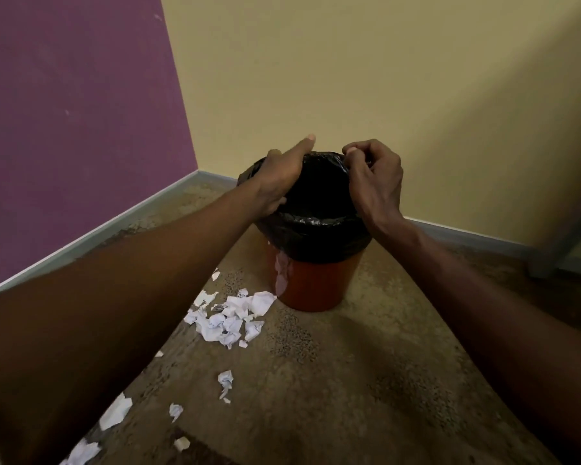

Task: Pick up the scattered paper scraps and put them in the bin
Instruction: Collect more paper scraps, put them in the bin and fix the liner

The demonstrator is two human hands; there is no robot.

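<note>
An orange-red bin stands on the floor near the room's corner, lined with a black plastic bag folded over its rim. My left hand grips the bag's left edge, index finger stretched out. My right hand pinches the bag's far right edge with fingers closed. A heap of white crumpled paper scraps lies on the floor just left of the bin's base. More scraps trail toward me, including a flat piece at lower left.
A purple wall stands on the left and a yellow wall behind the bin, both with grey skirting. A grey furniture leg stands at the right. The floor is worn, speckled brown.
</note>
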